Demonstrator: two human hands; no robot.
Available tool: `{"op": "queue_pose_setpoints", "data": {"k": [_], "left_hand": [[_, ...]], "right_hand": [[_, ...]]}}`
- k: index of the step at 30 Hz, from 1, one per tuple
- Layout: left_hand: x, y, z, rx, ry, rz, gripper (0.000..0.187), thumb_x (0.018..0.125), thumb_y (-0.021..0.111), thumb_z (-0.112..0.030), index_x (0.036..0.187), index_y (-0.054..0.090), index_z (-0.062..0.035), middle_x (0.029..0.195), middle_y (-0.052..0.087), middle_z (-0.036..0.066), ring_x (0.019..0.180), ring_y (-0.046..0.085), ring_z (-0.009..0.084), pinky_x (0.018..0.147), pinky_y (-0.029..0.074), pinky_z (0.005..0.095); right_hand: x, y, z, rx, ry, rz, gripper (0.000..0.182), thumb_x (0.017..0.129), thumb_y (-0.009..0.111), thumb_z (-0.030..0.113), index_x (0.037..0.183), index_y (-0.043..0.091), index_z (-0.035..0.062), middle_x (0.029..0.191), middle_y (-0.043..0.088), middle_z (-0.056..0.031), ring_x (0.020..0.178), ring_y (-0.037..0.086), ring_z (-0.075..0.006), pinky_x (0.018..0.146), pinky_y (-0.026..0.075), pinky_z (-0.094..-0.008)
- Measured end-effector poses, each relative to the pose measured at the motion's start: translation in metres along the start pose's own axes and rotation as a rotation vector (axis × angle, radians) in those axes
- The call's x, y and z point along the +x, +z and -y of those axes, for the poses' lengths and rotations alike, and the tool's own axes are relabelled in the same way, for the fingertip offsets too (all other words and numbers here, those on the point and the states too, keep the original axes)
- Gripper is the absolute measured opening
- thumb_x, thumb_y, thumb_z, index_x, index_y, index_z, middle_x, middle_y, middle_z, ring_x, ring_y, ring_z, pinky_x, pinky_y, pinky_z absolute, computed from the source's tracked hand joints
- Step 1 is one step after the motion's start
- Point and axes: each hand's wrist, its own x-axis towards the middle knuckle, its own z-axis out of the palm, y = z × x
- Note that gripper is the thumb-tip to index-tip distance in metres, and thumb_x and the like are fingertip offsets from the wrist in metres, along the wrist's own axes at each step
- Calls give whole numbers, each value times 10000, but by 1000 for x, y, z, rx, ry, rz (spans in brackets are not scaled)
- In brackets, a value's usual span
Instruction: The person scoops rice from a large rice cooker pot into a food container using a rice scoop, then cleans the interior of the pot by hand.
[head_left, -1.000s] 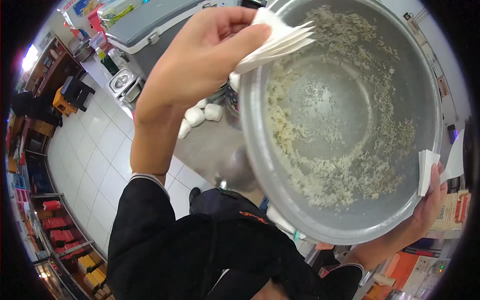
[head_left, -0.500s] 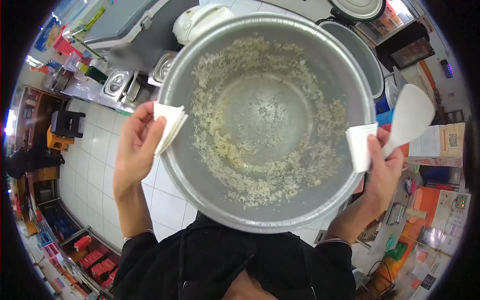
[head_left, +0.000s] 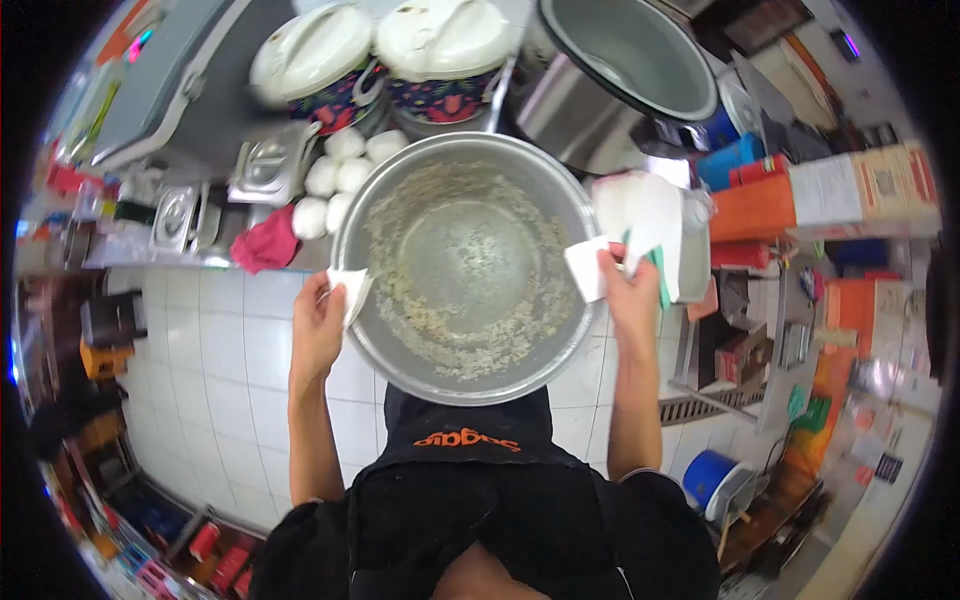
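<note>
Head view. A large metal pot (head_left: 465, 265) is held level in front of the person's chest, above the tiled floor (head_left: 225, 330) and just short of the counter (head_left: 190, 250). Cooked rice residue (head_left: 440, 330) clings to its inner wall and base; otherwise it is empty.

The left hand (head_left: 320, 325) is closed on the pot's left rim through a folded white napkin (head_left: 350, 290). The right hand (head_left: 630, 295) is closed on the opposite rim through a second folded napkin (head_left: 585, 268), and the same grip also pins a white rice paddle (head_left: 645, 220) whose blade stands up beyond the pot's right edge.

Beyond the pot's far rim, on the counter, stand two white-lidded rice cookers (head_left: 380, 50) and a cluster of white rice balls (head_left: 335, 180). Left of the pot lie a red cloth (head_left: 265, 245) and lidded steel containers (head_left: 265, 170). Beyond and to the right of the pot sits a large open cooker body (head_left: 620, 70).

Assessment of handling: the pot looks rigid, thin-walled and, being nearly empty, moderately light but bulky. The napkins suggest a hot rim. Paper on smooth metal may slip, so two opposed rim holds, as shown, appear the sound place to take it. The paddle shared in the right grip weakens that hold somewhat.
</note>
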Motion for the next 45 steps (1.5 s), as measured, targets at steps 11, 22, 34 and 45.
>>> {"op": "queue_pose_setpoints", "data": {"k": [11, 22, 34, 45], "left_hand": [[-13, 17, -15, 77, -108, -244, 292, 946, 546, -114, 1165, 528, 77, 1010, 629, 100, 879, 583, 107, 776, 464, 232], [-21, 21, -15, -33, -230, -436, 283, 902, 639, -132, 1084, 637, 85, 900, 662, 48, 757, 595, 78, 694, 461, 204], [-42, 66, -25, 43, -269, -203, 209, 881, 611, -31, 1065, 614, 66, 826, 610, 70, 695, 581, 91, 594, 527, 233], [-40, 70, -19, -61, -157, -200, 160, 890, 596, 13, 1021, 613, 103, 796, 543, 58, 668, 540, 65, 547, 445, 195]], "right_hand": [[48, -14, -35, 373, 142, -205, 243, 836, 720, 173, 966, 649, -20, 655, 550, 27, 488, 410, -28, 431, 279, -205], [20, -32, 27, 298, -146, 130, 375, 945, 387, 162, 1264, 479, -14, 776, 476, -20, 493, 342, -26, 428, 224, -154], [-27, 127, 91, -509, 20, 1269, 205, 943, 437, 131, 1059, 503, -24, 773, 572, -285, 787, 562, -486, 668, 423, -509], [-12, 172, 83, -556, 100, 1161, 162, 926, 447, 107, 913, 546, -21, 754, 576, -270, 761, 563, -477, 659, 431, -499]]}}
